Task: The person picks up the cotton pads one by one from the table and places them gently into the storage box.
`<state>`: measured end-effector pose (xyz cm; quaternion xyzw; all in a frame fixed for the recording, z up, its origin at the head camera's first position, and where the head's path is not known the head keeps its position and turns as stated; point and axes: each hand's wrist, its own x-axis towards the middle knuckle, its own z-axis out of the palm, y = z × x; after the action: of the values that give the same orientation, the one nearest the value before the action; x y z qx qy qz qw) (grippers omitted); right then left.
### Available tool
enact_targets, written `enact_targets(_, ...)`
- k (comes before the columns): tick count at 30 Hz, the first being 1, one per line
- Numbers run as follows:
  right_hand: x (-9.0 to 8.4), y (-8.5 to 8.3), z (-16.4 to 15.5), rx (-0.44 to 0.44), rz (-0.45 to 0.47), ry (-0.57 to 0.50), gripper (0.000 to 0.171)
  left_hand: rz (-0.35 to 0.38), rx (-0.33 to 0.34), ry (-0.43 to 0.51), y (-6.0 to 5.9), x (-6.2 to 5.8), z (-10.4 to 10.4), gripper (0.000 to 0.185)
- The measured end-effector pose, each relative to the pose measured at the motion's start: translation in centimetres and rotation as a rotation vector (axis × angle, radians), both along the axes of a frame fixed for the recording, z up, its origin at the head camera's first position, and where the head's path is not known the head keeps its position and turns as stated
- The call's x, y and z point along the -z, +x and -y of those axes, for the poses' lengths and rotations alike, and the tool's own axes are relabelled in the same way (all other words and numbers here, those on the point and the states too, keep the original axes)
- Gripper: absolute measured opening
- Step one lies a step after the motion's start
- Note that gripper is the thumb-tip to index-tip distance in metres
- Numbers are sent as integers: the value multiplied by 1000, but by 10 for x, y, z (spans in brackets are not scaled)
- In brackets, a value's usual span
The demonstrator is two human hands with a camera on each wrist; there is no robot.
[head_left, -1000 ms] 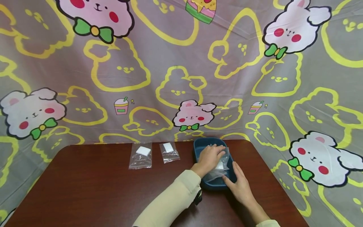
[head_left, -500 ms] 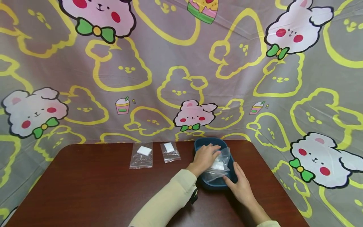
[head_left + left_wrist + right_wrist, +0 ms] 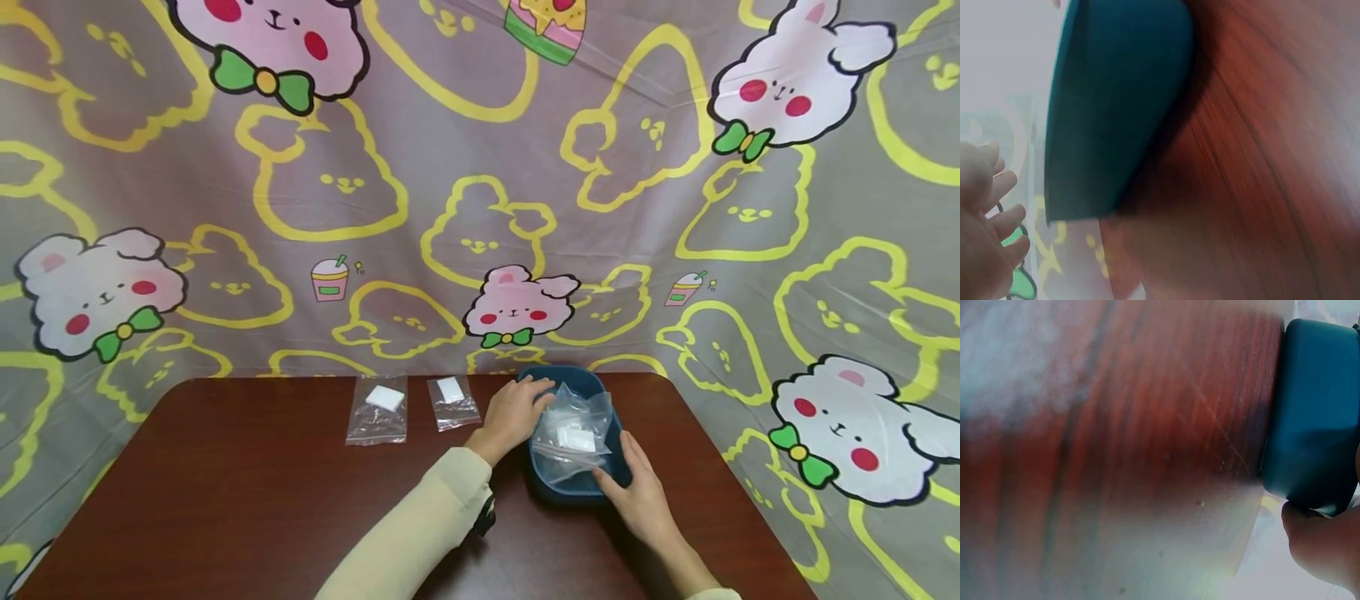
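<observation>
A dark blue rounded box (image 3: 570, 497) stands at the right of the table, with clear zip bags (image 3: 573, 433) lying in it; a white block shows through the plastic. My left hand (image 3: 512, 412) is over the box's left rim, its fingers extended and holding nothing. In the left wrist view, the fingers of that hand (image 3: 988, 231) appear beside the blue wall, apart from it. My right hand (image 3: 637, 492) holds the box at its near right corner, the thumb at the near rim and the fingers along the right side. The right wrist view shows the thumb (image 3: 1322, 540) against the wall.
Two more clear zip bags, a larger one (image 3: 378, 427) and a smaller one (image 3: 454, 410), each with a white block, lie left of the box on the brown table (image 3: 262, 500). A patterned cloth (image 3: 420, 192) hangs behind and at both sides.
My left hand has moved left, off the bags in the box to its left rim, uncovering them. The right hand has stayed at the near right corner.
</observation>
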<state>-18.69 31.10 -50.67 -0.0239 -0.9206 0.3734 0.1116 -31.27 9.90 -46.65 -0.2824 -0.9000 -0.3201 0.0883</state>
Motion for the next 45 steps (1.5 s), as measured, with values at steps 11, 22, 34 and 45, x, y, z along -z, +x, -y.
enact_targets(11,2,-1,-1,1,6,10,87,-6,-85,93,-11,23,60,34)
enact_targets(22,1,0,-1,-2,48,-8,89,-27,-245,116,-16,51,135,29)
enact_targets(34,1,0,-1,-9,25,8,88,20,-350,100,-22,59,200,34)
enact_targets(45,-3,2,0,0,51,16,88,122,-333,-1,-27,68,219,49)
